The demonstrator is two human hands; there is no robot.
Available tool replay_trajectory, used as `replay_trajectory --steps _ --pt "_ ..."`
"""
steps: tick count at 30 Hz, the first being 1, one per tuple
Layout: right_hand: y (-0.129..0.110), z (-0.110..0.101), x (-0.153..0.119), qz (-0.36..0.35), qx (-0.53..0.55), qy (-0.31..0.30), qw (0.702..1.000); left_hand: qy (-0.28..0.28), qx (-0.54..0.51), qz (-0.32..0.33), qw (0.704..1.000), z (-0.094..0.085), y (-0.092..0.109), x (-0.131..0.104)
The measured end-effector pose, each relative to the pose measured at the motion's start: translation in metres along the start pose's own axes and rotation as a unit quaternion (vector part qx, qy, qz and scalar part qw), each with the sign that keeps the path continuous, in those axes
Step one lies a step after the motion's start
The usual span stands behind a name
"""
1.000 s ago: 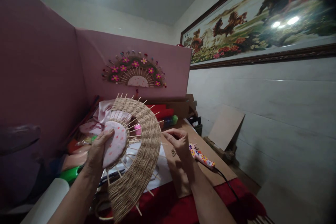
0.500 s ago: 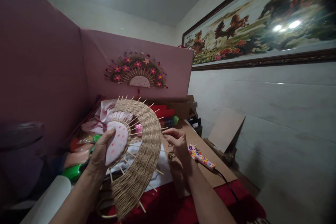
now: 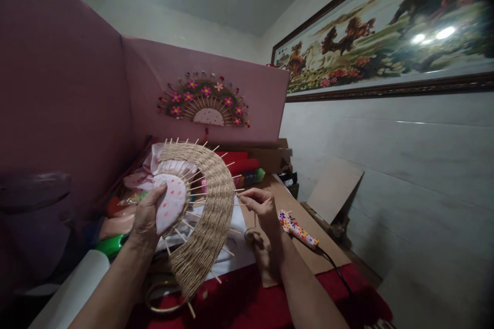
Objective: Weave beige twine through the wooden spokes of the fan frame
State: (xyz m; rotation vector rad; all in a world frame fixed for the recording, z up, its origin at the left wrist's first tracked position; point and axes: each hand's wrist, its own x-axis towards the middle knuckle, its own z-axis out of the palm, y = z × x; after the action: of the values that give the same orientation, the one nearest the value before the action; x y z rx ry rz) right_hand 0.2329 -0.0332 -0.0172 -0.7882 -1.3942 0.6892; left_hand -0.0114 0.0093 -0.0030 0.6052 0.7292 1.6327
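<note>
A fan (image 3: 218, 211) of thin wooden sticks, woven with a wide band of brown twine, is held up above the table. My left hand (image 3: 146, 211) grips it by the half-round padded centre (image 3: 172, 205) of spotted pale fabric, thumb on the front face. Stick tips poke out past the band's outer edge. At the right edge of the fan, my right hand (image 3: 260, 203) pinches the twine (image 3: 254, 221) between thumb and fingertips, close to a stick. A small coil of twine dangles under that hand, partly blurred.
A flower-patterned glue gun (image 3: 299, 230) with a black cord lies on cardboard (image 3: 324, 257) at the right. Behind, a finished flowered fan (image 3: 208, 103) hangs on a pink panel (image 3: 262, 113). A gold-coloured loop (image 3: 164, 308) rests on red cloth (image 3: 231, 303). Fabrics (image 3: 139, 180) pile up at left.
The fan has tilted slightly and shifted a little left in my left hand. My right hand stays at its outer edge with the twine, whose coil has dropped a bit lower.
</note>
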Motion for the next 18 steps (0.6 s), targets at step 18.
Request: replay_trajectory --steps 18 --pt "-0.0008 0.0024 -0.0045 -0.036 -0.044 -0.004 0.998 0.037 -0.004 0.092 0.995 -0.0005 0.0003 0.0011"
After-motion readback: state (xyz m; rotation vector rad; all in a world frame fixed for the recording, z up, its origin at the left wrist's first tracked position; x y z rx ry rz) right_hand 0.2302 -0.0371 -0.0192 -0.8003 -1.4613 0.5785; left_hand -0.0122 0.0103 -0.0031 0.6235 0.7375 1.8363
